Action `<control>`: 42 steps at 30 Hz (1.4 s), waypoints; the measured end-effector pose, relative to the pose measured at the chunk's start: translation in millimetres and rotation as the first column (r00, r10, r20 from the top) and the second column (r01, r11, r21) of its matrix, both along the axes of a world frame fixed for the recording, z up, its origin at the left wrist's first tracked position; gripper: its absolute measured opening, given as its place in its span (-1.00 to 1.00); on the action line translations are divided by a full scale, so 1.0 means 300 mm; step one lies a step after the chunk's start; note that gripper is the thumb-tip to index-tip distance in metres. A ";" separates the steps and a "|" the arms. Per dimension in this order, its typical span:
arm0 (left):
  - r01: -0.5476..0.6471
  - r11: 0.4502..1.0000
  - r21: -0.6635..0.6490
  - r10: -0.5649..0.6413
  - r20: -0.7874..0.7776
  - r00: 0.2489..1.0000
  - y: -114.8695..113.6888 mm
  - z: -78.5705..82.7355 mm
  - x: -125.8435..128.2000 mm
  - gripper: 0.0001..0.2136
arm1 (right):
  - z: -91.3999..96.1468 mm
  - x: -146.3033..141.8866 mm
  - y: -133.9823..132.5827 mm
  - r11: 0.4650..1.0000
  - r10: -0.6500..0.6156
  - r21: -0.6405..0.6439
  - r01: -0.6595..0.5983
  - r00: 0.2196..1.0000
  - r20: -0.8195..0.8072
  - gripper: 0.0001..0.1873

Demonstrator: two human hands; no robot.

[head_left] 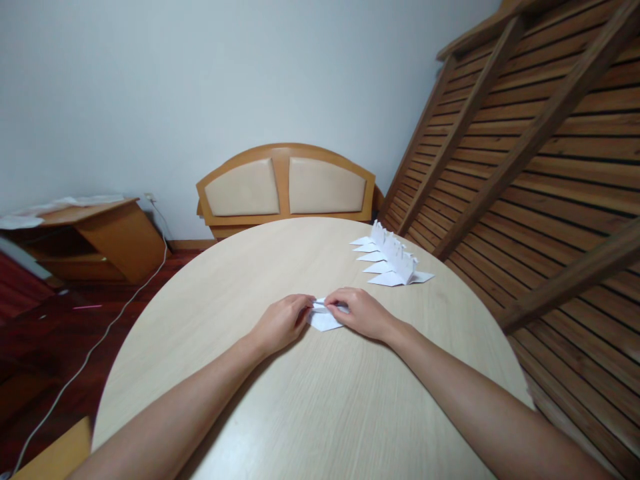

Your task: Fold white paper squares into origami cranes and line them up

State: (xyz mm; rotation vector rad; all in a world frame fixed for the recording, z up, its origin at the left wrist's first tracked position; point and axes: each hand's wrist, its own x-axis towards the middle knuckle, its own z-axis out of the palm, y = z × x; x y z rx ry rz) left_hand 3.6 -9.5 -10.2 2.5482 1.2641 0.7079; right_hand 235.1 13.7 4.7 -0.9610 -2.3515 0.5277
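Observation:
A small folded white paper [325, 322] lies on the round table [280, 267], with a pointed end toward me. My left hand [285, 320] pinches its left side, fingers closed on the far edge. From the right, my right hand [361, 312] pinches the same paper between thumb and forefinger. The fingers cover parts of its folds and far edge. Beyond my right hand stands a row of several folded white paper pieces [393, 257], set close behind one another with pointed flaps spread to the sides.
A padded wooden headboard [285, 180] stands behind the table against the wall. Slatted wooden boards [540, 167] lean along the right side. On the left are a wooden desk [115, 240] and a white cable [107, 330] running over the dark floor.

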 end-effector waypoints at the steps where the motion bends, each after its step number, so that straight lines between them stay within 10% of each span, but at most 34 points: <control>1: -0.005 1.000 -0.005 0.005 -0.005 1.000 0.000 0.001 0.000 -0.83 | -0.001 0.000 -0.002 1.000 -0.008 -0.024 0.008 1.000 -0.010 -0.82; 42: -0.086 0.981 0.173 0.103 -0.087 0.991 -0.037 0.062 0.006 -0.80 | 0.058 0.006 -0.022 0.999 0.003 -0.047 -0.008 0.994 -0.109 -0.90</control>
